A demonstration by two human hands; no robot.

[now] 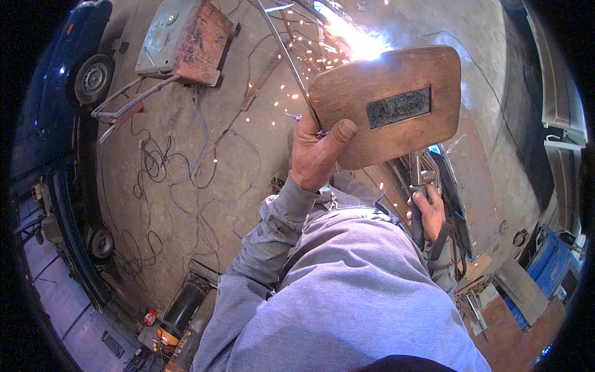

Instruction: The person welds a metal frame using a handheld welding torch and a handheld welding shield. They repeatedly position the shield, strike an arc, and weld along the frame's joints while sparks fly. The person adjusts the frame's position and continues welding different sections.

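Note:
My left hand (317, 150) is closed on the edge of a flat wooden welding shield (347, 139), with the thumb across its near face and the fingers mostly hidden. A dark rectangular glass (398, 107) is set into the shield. Lower right, my right hand (432, 208) wraps around the black grip of a welding torch (417, 217), whose metal neck runs up behind the shield. Beyond the shield's top edge a bright white-blue arc (365, 44) glares and throws sparks to the left. The glare and the shield hide the torch tip. A thin metal bar (282, 46) slants down to my left hand.
A red and grey machine (192, 46) with a tubular handle stands far left. Tangled cables (155, 161) cover the floor beside it. A dark blue vehicle (46, 80) lines the left side. A black cylindrical tank (186, 304) lies lower left; blue panels and boards (520, 288) lie lower right.

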